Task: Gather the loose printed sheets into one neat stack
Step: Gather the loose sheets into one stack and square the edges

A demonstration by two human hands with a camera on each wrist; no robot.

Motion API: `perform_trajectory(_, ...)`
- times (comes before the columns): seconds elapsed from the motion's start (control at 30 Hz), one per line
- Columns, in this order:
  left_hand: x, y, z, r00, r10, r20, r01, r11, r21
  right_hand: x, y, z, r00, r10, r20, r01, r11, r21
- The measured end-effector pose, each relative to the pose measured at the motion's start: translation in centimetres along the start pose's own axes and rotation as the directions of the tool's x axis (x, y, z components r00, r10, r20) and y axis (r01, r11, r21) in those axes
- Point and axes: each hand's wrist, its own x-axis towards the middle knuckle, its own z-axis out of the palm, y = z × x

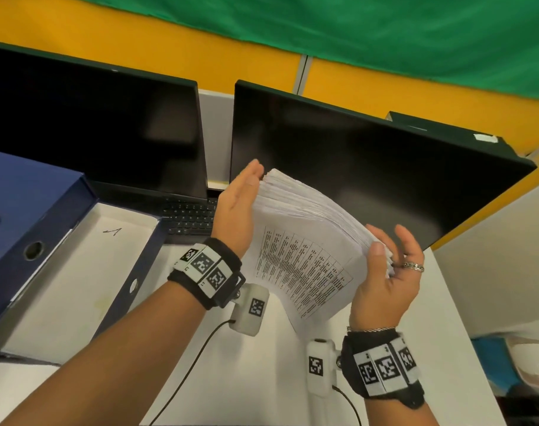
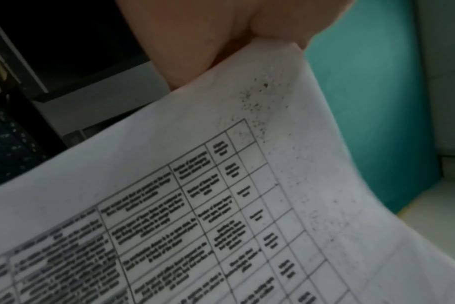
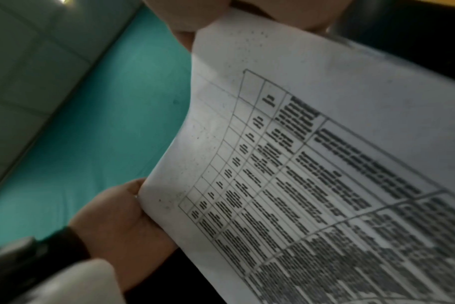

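the left hand lies flat and straight-fingered against one edge of the sheets, the right hand grasping their opposite edge with its thumb on top, above the white desk, 2 dark monitors beyond.

The thick stack of white paper sheets carries a black printed table of ruled cells, with fine black specks (toner, by the look) near one corner. Both black wristbands bear white tags patterned in black squares. The open cardboard box file is navy outside, white inside. Two flat monitors show black screens before an orange partition under green cloth; the bench is white.
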Motion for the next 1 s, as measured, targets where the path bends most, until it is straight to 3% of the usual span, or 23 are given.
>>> perform_trajectory(0.13, -0.8, 0.2, -0.3, 0.978, -0.169, 0.120, 0.194, 0.951, -0.239, -0.5, 0.8, -0.8, 0.996, 0.035, 0.078, -0.033, 0.999, -0.029)
perform_trajectory(0.23, -1.6, 0.1, -0.8, 0.963, -0.193, 0.188, 0.236, 0.939, -0.249, -0.9, 1.3, -1.2, 0.993, 0.067, 0.093, -0.059, 0.994, -0.091)
perform_trajectory(0.4, -1.1, 0.7, -0.9, 0.973, -0.113, 0.200, 0.167, 0.946, -0.279, -0.9, 1.6, -1.3, 0.993, 0.067, 0.100, -0.055, 0.992, -0.114)
perform_trajectory(0.5, 0.2, -0.6, -1.9, 0.944, -0.021, 0.329, 0.026, 1.000, -0.011, -0.6, 1.9, -1.5, 0.993, 0.078, 0.093, -0.065, 0.988, -0.138)
perform_trajectory(0.57, 1.4, -1.7, -2.5, 0.911, -0.068, 0.406, -0.026, 0.975, 0.221, -0.1, 2.3, -1.8, 0.987, 0.117, 0.107, -0.101, 0.984, -0.145)
perform_trajectory(0.67, 2.4, -1.8, -2.4, 0.892, -0.109, 0.439, -0.041, 0.947, 0.318, 1.0, 2.6, -2.6, 0.973, 0.155, 0.168, -0.125, 0.976, -0.177)
perform_trajectory(0.77, 2.7, -1.9, -2.3, 0.928, -0.071, 0.365, -0.075, 0.925, 0.372, 2.0, 2.2, -2.8, 0.964, 0.161, 0.213, -0.120, 0.974, -0.194)
perform_trajectory(0.9, 0.9, -1.1, -2.3, 0.965, 0.052, 0.257, -0.106, 0.974, 0.201, 2.9, 0.4, -2.4, 0.975, 0.060, 0.215, -0.039, 0.994, -0.101)
perform_trajectory(1.0, -1.1, -1.7, -2.5, 0.955, 0.069, 0.287, -0.100, 0.991, 0.093, 2.3, 0.5, -2.0, 0.971, 0.035, 0.237, -0.015, 0.996, -0.083)
